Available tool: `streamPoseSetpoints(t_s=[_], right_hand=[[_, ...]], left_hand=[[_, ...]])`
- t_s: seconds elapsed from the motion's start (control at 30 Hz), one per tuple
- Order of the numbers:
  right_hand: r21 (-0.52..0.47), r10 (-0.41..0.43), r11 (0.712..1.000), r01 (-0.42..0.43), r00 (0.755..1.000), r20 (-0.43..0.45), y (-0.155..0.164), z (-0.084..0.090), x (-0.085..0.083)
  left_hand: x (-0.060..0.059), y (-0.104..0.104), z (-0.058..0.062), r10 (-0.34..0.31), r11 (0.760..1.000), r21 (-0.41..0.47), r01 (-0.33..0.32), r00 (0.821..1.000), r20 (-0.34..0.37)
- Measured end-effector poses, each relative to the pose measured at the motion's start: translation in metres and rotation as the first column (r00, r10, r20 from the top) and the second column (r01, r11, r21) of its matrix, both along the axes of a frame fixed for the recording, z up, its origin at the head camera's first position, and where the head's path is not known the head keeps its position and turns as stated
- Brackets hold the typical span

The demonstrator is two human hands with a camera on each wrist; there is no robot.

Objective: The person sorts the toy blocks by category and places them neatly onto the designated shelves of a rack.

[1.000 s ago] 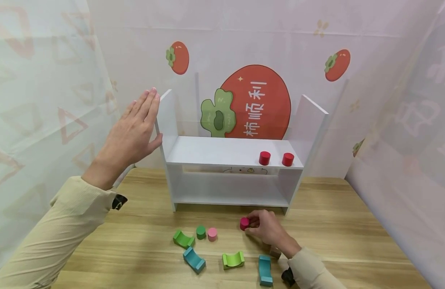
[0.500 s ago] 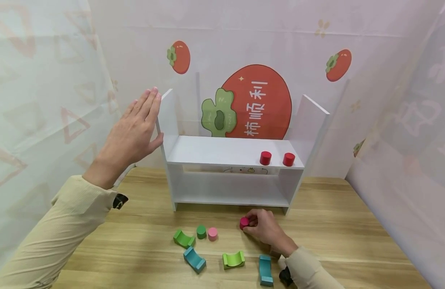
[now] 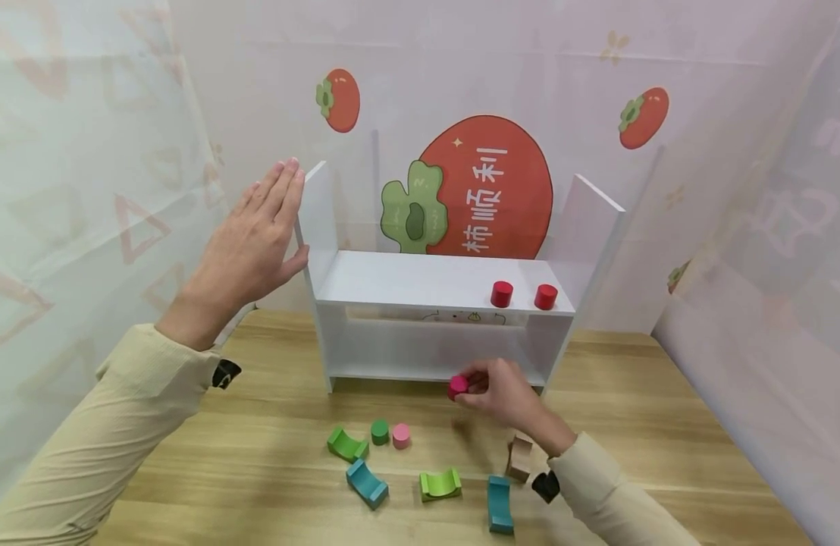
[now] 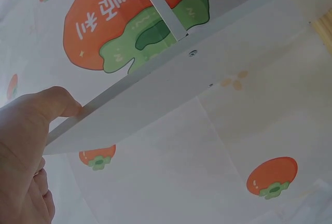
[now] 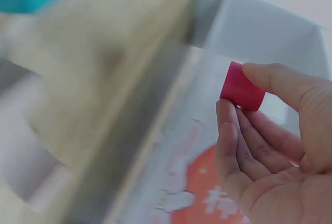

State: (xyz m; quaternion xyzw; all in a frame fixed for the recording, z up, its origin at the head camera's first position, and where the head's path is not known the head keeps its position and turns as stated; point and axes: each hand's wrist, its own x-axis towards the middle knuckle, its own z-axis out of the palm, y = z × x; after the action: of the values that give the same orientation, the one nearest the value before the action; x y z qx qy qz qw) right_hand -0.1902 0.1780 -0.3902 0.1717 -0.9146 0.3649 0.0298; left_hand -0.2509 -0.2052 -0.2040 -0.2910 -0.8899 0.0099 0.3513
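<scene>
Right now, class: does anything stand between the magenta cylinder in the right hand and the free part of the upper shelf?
Nothing visible does. The right hand holds the magenta cylinder before the white shelf unit; its upper shelf lies bare left of two red cylinders.

Your wood table carries the white shelf, w/ green, teal, pink & tan blocks in front; 2 red cylinders on shelf's upper board.

matt white board shelf, wood-grain table, smooth painted magenta cylinder.
</scene>
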Motion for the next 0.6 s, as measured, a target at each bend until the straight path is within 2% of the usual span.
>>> streamPoseSetpoints(t_s=[0.27, 0.43, 0.6], right_hand=[[0.069, 0.04, 0.997, -0.038, 0.999, -0.017, -0.005, 0.066, 0.009], [0.097, 0.017, 0.995, -0.011, 0.998, -0.057, -0.007, 0.107, 0.011], [0.107, -0.03, 0.993, 0.043, 0.992, -0.118, -0.011, 0.141, 0.003]], left_hand=[[0.001, -0.001, 0.0, 0.0, 1.0, 0.006, 0.0, 1.0, 0.016], [0.0, -0.001, 0.0, -0.013, 1.0, 0.013, 0.012, 1.0, 0.023], [-0.001, -0.002, 0.0, -0.019, 1.0, 0.02, 0.019, 0.999, 0.025]])
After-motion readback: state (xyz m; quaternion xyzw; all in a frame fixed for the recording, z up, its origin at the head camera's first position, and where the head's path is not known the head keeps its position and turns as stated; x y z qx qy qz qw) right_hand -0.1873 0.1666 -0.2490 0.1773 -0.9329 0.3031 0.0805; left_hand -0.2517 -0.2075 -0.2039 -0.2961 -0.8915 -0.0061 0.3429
